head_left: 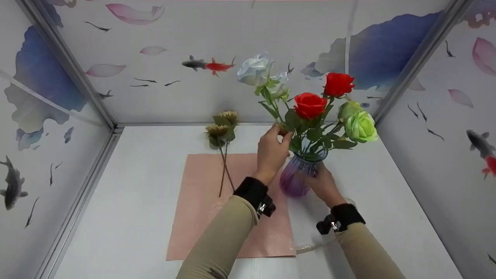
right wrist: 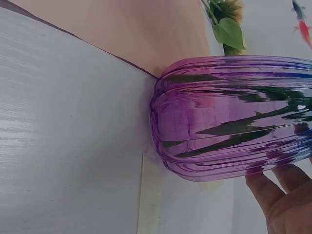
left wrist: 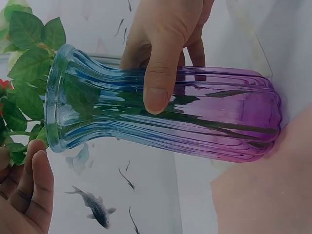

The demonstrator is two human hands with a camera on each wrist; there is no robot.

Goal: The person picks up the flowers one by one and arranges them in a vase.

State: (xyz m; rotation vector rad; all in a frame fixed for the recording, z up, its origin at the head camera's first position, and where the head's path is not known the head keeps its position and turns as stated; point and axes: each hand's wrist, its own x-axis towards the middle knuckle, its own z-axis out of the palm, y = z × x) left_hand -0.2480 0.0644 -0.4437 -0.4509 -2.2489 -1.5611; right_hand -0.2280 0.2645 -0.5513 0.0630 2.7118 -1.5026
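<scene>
A ribbed glass vase, blue at the neck and purple below, stands at the right edge of the pink sheet. My right hand grips its side, the thumb lying across the glass. White roses, red roses and green roses fan out above the rim, and dark stems show through the glass. At the left of the bouquet, my left hand pinches among the stems and leaves below the white roses. Its fingers touch greenery beside the rim; the exact pinch point is partly hidden.
Two brownish-yellow flowers lie with crossed stems on the pink sheet and beyond its far edge. A pale narrow strip curves over the white table by my right wrist. Printed panels enclose the back and sides.
</scene>
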